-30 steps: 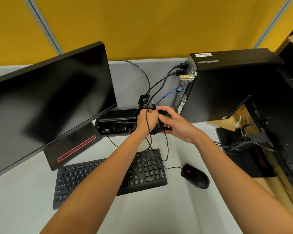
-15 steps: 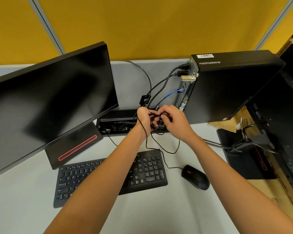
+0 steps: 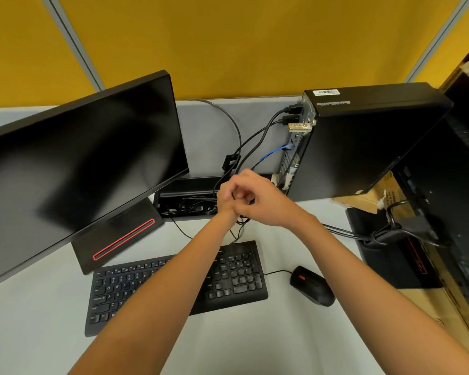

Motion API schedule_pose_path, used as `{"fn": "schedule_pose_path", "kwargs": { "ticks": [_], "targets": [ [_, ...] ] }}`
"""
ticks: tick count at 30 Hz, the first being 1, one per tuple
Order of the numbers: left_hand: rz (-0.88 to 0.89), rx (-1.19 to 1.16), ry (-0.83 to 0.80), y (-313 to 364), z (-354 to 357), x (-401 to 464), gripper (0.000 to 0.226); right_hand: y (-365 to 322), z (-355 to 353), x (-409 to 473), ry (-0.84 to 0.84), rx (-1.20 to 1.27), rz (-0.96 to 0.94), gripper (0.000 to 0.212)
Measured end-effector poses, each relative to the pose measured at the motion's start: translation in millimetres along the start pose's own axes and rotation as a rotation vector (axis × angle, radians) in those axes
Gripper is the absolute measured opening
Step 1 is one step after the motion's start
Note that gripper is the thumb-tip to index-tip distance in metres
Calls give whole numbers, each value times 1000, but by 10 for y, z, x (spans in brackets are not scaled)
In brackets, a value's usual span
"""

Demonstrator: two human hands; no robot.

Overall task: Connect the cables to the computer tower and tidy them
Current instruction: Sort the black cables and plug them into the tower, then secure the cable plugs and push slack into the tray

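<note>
The slack cable (image 3: 237, 221) sits bunched between both hands above the back edge of the table (image 3: 282, 239), just in front of the computer tower (image 3: 363, 142); the left hand (image 3: 226, 196) and the right hand (image 3: 257, 196) are pressed together, each grip curled narrow around the dark coil, with a short loop hanging below the wrists; the step in hand looks like winding the spare length into a bundle; to do it well, keep the turns even and loose enough not to kink, and leave slack toward the plugs, since the black leads (image 3: 257, 139) and the blue cable (image 3: 272, 152) are already seated in the tower's rear; pulling hard could unseat them. Behind the hands an open black cable tray (image 3: 190, 185) holds a tangle of wires; the keyboard (image 3: 228, 277) and mouse (image 3: 312, 286) lie nearer; the monitor (image 3: 79, 163) stands left.
</note>
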State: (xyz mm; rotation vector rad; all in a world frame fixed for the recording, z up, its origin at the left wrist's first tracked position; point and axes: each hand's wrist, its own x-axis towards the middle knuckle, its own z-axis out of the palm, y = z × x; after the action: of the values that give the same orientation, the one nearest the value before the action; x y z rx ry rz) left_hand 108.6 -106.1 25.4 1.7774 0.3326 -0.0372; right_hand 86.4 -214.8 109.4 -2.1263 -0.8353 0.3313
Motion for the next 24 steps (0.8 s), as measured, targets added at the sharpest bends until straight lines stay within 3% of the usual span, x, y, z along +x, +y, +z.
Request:
{"fn": "schedule_pose_path", "kwargs": {
  "ticks": [2,8,14,20,24],
  "targets": [
    [-89,142,8,22,-19,-10,27,60,-61,-8,-33,-9,34,24],
    [-194,51,-175,169,-99,-86,11,512,-150,-10,141,-295,217,30],
    [-183,-24,-134,210,-107,-59,16,543,-54,-13,155,-95,260,24],
    [-102,-80,-169,263,-135,-15,11,667,86,88,197,-292,150,20],
    [-78,-54,-269,338,-212,23,17,752,102,128,261,-252,107,5]
  ]
}}
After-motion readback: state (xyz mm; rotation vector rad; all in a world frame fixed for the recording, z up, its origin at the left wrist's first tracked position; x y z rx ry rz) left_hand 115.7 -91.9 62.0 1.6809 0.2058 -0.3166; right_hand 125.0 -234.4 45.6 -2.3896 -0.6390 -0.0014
